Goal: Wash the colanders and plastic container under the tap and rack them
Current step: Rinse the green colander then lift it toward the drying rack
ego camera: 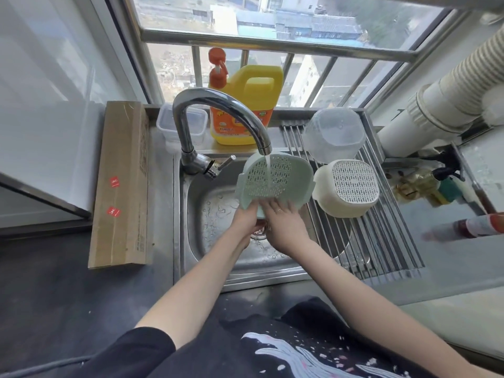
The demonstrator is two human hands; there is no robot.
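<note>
Steel sink point(196, 241) set under a barred window point(272, 42); dark worktop point(49, 282) to its left. Tap point(218, 110) running; stream lands on the perforated base of the green colander point(272, 181), held tilted over the basin. Left hand point(245, 216) grips its lower rim. Right hand point(283, 222) lies on the near rim, fingers spread; whether it clasps or just presses, cannot tell. Roll-up rack point(381, 236) spans the sink's right side: white colander point(349, 186) inverted on it, clear plastic container point(334, 135) inverted at its far end. Sink's back ledge: yellow detergent jug point(253, 105), small clear box point(196, 124). Cardboard box point(122, 186) along the sink's left edge. Ribbed duct point(450, 91) at far right.
</note>
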